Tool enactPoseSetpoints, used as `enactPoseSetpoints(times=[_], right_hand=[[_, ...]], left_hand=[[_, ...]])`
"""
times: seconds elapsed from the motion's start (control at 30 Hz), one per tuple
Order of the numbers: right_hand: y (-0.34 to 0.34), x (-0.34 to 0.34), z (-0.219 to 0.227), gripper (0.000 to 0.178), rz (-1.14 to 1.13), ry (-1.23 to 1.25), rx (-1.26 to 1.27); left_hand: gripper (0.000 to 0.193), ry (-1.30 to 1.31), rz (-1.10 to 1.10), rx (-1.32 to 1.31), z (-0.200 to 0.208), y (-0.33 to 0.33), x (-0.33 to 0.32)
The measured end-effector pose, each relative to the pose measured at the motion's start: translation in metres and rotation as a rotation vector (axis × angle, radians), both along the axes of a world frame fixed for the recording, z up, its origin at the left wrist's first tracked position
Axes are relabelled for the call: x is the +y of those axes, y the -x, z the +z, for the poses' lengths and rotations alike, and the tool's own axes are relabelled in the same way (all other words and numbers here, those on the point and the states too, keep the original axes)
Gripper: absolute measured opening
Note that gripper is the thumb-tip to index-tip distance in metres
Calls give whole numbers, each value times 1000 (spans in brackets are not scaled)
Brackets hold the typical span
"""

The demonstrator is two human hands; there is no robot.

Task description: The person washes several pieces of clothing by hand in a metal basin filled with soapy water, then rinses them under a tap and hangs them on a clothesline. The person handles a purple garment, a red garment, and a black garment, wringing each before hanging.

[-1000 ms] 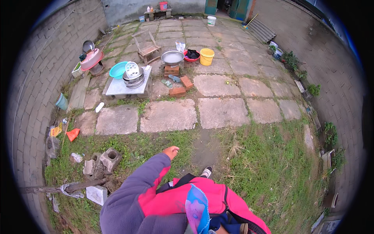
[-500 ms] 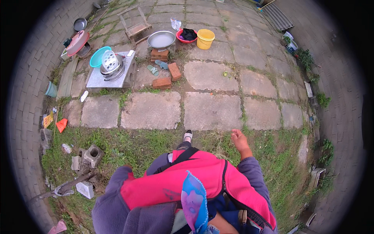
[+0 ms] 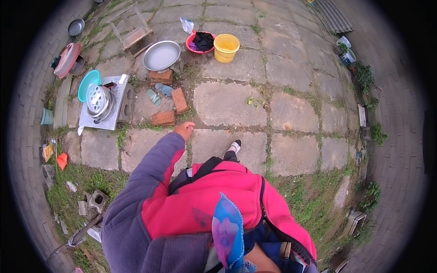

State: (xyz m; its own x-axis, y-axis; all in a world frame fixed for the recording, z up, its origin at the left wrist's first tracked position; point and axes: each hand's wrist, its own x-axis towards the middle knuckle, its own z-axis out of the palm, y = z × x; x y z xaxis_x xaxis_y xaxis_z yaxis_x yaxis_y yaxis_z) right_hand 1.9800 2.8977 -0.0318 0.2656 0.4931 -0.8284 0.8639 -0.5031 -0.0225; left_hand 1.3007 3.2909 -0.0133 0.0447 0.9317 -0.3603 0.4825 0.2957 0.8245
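My left hand [image 3: 184, 130] is swung forward over the paving slabs, its fingers curled in, with nothing seen in it. Just beyond it in the view lie red bricks [image 3: 163, 118] and a pair of slippers, one green [image 3: 154, 97] and one blue [image 3: 164, 89]. My right hand is out of view. One shoe [image 3: 235, 146] is stepped forward on a slab. Farther off stand a wide metal basin [image 3: 161, 56] holding pale water, a red basin [image 3: 190, 42] with dark cloth in it, and a yellow bucket [image 3: 226, 48].
Left of the bricks, a low slab table [image 3: 119, 98] on a hollow block bears stacked metal pans [image 3: 103, 105], a turquoise basin [image 3: 83, 86] and a phone. A wooden chair frame [image 3: 135, 35] stands behind. Potted plants [image 3: 362, 75] line the right wall; broken blocks [image 3: 97, 200] lie at left.
I have stepped forward from the grass onto the slabs. My left hand has swung up into view, and my right hand, open before, has dropped out of it. The basins and bucket appear nearer.
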Motion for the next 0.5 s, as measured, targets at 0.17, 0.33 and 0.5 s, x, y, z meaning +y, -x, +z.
enactPoseSetpoints(times=[0.17, 0.33, 0.5], right_hand=[[-72, 254, 22, 21, -98, -97, 34], [-58, 621, 45, 28, -609, -524, 397], [23, 892, 86, 32, -234, -572, 580]], left_hand=[[24, 139, -216, 370, -52, -13, 76], [22, 518, -416, 431, -114, 38, 64], [28, 713, -873, 665, -144, 68, 139]])
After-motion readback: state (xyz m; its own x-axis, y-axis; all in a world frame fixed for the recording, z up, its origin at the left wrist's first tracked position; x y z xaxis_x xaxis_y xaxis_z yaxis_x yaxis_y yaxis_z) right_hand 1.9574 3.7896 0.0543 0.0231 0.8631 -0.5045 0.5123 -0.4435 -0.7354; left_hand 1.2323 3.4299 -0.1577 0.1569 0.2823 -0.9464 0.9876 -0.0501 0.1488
